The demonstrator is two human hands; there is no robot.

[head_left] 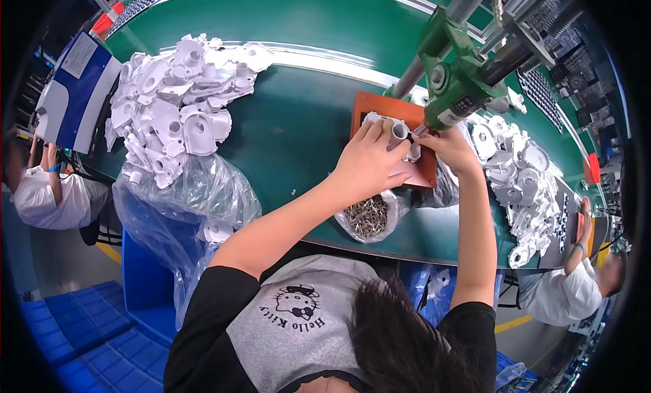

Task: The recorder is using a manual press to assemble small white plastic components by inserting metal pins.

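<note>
Spanning the middle, the green workbench [298, 139] bears a left heap of white parts [169, 108] at ten o'clock and a right heap [522, 179] at three; which is done, which left, I cannot tell. At one o'clock stand the green press [468, 84] and orange plate [390, 105], where the left hand [371, 155] clamps one white part [399, 131], seemingly mid-work; the right hand [453, 147] curls alongside, its grip hidden

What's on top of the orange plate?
A white plastic part, held by the left hand, sits over the orange plate. Its underside and any contact there are covered.
</note>
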